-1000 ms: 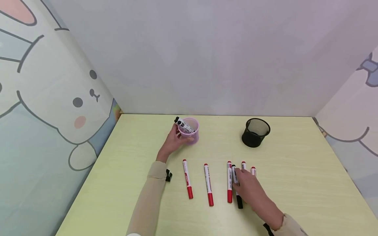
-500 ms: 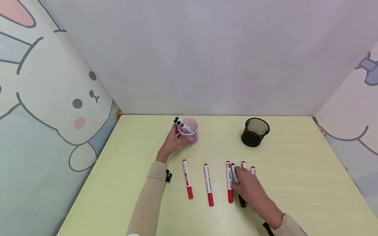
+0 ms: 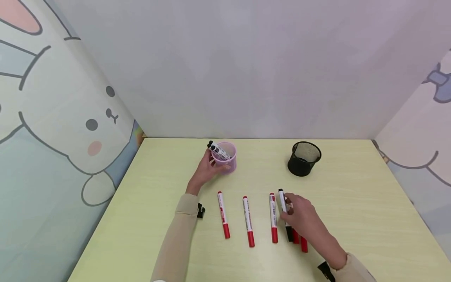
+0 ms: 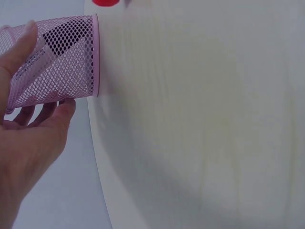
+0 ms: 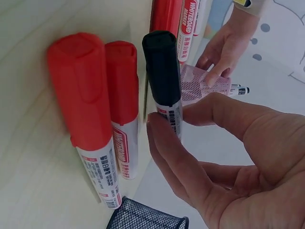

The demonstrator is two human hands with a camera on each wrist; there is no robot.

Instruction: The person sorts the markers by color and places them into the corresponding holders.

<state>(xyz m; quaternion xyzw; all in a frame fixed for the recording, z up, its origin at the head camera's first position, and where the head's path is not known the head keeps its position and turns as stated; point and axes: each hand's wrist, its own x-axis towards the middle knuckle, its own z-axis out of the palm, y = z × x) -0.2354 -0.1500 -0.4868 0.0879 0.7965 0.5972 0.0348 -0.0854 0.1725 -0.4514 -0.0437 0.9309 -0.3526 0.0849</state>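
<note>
My left hand (image 3: 206, 170) grips a pink mesh pen cup (image 3: 230, 164) near the back of the table, thumb on one side and fingers on the other. Black-capped markers (image 3: 220, 150) lean inside the cup. With thumb and fingers, my right hand (image 3: 304, 215) pinches a black-capped whiteboard marker (image 5: 163, 71) around its white barrel. Close beside it on the table lie two red-capped markers (image 5: 88, 105), partly covered by the right hand in the head view. Another red-capped marker (image 3: 273, 217) lies just left of the pinched one.
Two more red-capped markers, one left (image 3: 223, 213) and one nearer the middle (image 3: 248, 221), lie between the hands. A black mesh pen cup (image 3: 299, 166) stands at the back right. A wall (image 3: 260, 78) rises behind the table's back edge.
My right hand has drawn the black-capped marker slightly up and away from the table's front, and the red caps beside it now show. The left hand and the pink cup stay put.
</note>
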